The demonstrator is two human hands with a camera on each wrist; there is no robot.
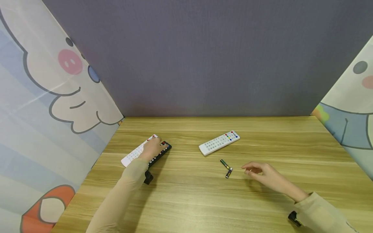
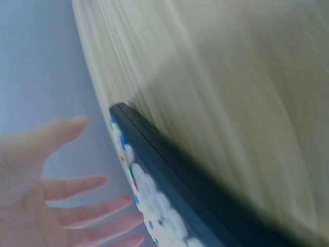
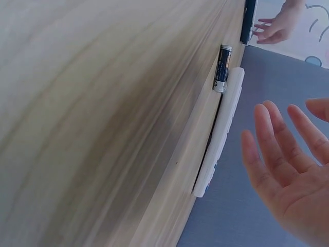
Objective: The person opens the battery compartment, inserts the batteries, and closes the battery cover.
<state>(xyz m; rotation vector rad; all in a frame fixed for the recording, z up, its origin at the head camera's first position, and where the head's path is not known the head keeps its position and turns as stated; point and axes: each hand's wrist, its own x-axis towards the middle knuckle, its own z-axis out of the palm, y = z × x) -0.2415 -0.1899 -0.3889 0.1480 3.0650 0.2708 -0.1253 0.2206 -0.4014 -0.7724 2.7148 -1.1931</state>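
Observation:
My left hand [image 1: 151,149] is over two remotes at the left, a white remote control [image 1: 134,154] and a black remote control [image 1: 158,156] lying side by side. In the left wrist view its fingers [image 2: 92,211] are spread and apart from the black remote [image 2: 180,190], with nothing in them. My right hand [image 1: 263,174] hovers at the right with loosely bent fingers, holding nothing. Just left of it lie two small batteries: a green-and-dark battery [image 1: 224,163] and a dark battery [image 1: 228,174], their ends close together. The right wrist view shows this hand's palm [image 3: 298,190] empty.
Another white remote control [image 1: 219,142] lies buttons up behind the batteries on the wooden table [image 1: 186,200]. A dark grey panel [image 1: 215,64] stands along the table's back edge. Cartoon-printed sheets [image 1: 73,106] hang at both sides.

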